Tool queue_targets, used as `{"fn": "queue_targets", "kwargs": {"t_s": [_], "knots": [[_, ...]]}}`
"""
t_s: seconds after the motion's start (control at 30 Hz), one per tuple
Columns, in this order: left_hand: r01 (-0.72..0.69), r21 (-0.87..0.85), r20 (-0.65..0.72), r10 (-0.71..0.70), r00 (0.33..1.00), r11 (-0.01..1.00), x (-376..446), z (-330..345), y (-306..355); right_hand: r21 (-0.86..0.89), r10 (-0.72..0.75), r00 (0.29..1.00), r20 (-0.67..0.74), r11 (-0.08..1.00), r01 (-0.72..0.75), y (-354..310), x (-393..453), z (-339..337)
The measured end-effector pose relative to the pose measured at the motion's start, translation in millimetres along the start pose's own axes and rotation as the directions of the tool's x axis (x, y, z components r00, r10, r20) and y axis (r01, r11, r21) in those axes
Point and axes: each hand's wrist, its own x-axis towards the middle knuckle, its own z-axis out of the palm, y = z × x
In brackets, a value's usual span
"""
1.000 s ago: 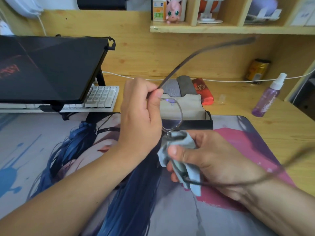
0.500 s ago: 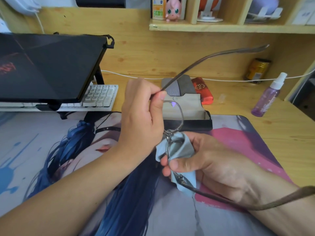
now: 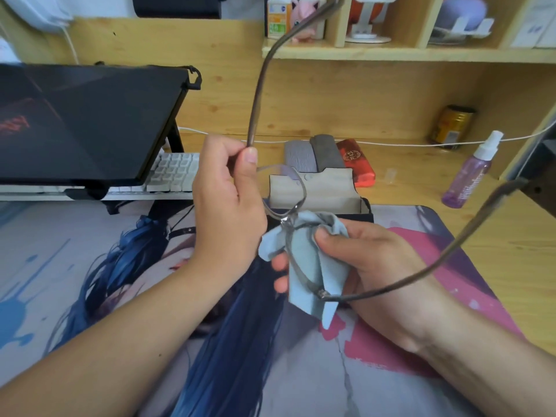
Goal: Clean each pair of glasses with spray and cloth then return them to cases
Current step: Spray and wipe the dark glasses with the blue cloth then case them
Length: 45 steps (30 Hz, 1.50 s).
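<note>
A: Mat (image 3: 90, 296)?
B: Printed desk mat under both arms, lying as it did a second ago.

A: Case (image 3: 319, 191)?
B: Open, flap up, at the mat's far edge, empty as far as shows. Three closed cases (image 3: 328, 155) lie behind it. Spray (image 3: 469, 176) stands well apart at right, untouched.

A: Left hand (image 3: 225, 212)?
B: Thumb and fingers pinched on the glasses (image 3: 288, 206) at the near temple's hinge. That temple stood slanted a second ago; now it points almost straight up, so the frame has been rolled.

A: Right hand (image 3: 370, 260)?
B: Clamped on the cloth (image 3: 304, 266), which is wrapped over one lens; the thumb has slid from low on the lens to its upper edge.

A: Meaning?
B: Wiping of one lens, in my judgement well along. The other lens is bare; the glasses are held above the mat, not yet cased.
</note>
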Motion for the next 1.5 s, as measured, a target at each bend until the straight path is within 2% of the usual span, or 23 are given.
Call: {"fn": "queue_targets", "kwargs": {"t_s": [0.1, 0.17, 0.23, 0.3, 0.4, 0.47, 0.53, 0.6, 0.67, 0.73, 0.8, 0.87, 0.93, 1.0, 1.07, 1.13, 1.2, 1.33, 1.5], "knots": [[-0.026, 0.018, -0.015, 0.026, 1.0, 1.0, 2, -4, -1, 0.058, 0.062, 0.995, 0.079, 0.996, -0.067, -3, -3, -5], [-0.029, 0.027, -0.041, 0.03, 0.999, 0.999, 6, -6, -3, 0.046, 0.103, 0.978, 0.182, 0.993, -0.113, -3, -4, -10], [-0.012, 0.031, -0.102, 0.015, 0.995, 0.999, 12, -9, -7, 0.02, 0.16, 0.962, 0.22, 0.986, -0.168, -1, -3, -12], [-0.019, 0.043, -0.14, 0.025, 0.99, 0.999, 16, -10, -11, -0.014, 0.196, 0.963, 0.186, 0.98, -0.196, 2, -2, -12], [-0.106, 0.075, -0.108, 0.113, 0.988, 0.992, 14, -8, -10, -0.039, 0.194, 0.969, 0.15, 0.981, -0.19, -1, 0, -14], [-0.097, 0.044, -0.124, 0.101, 0.987, 0.994, 14, -8, -10, -0.087, 0.199, 0.968, 0.151, 0.978, -0.188, -7, -1, -19], [-0.091, -0.001, -0.148, 0.09, 0.985, 0.996, 15, -11, -11, -0.044, 0.182, 0.979, 0.088, 0.983, -0.179, -13, -1, -30], [-0.137, -0.021, -0.138, 0.132, 0.982, 0.99, 13, -16, -10, -0.01, 0.122, 0.992, -0.013, 0.992, -0.122, -19, 1, -38], [-0.193, -0.046, -0.111, 0.187, 0.976, 0.98, 11, -17, -10, -0.094, 0.025, 0.994, -0.103, 0.995, -0.035, -22, 3, -43], [-0.22, -0.065, -0.091, 0.214, 0.973, 0.973, 9, -17, -9, -0.149, -0.05, 0.989, -0.136, 0.988, 0.029, -21, 2, -42], [-0.24, -0.066, -0.073, 0.235, 0.969, 0.968, 8, -16, -9, -0.099, -0.061, 0.99, -0.127, 0.994, 0.049, -17, 0, -38], [-0.245, -0.054, -0.062, 0.242, 0.968, 0.968, 7, -15, -10, -0.047, -0.072, 0.997, -0.041, 0.996, 0.07, -15, -1, -31], [-0.217, -0.03, -0.064, 0.215, 0.974, 0.976, 7, -15, -12, 0.073, -0.076, 0.994, 0.073, 0.995, 0.071, -10, 1, -26], [-0.185, -0.001, -0.073, 0.184, 0.98, 0.983, 9, -15, -16, 0.21, -0.073, 0.989, 0.128, 0.977, 0.045, -7, 2, -22], [-0.166, 0.02, -0.08, 0.167, 0.983, 0.986, 10, -15, -18, 0.314, -0.051, 0.987, 0.152, 0.949, 0.001, -6, 3, -19], [-0.177, 0.032, -0.078, 0.179, 0.981, 0.984, 10, -15, -17, 0.374, -0.015, 0.996, 0.092, 0.927, -0.02, -6, 4, -18], [-0.207, 0.041, -0.066, 0.209, 0.976, 0.978, 9, -14, -15, 0.331, -0.025, 1.0, -0.005, 0.943, 0.025, -1, 6, -16], [-0.301, 0.046, -0.037, 0.303, 0.952, 0.953, 7, -9, -7, 0.14, -0.093, 0.984, -0.15, 0.984, 0.114, 10, 11, -12], [-0.359, 0.077, -0.024, 0.362, 0.932, 0.93, 6, -7, 0, -0.224, -0.066, 0.994, -0.086, 0.973, 0.045, 12, 4, -3]]}}
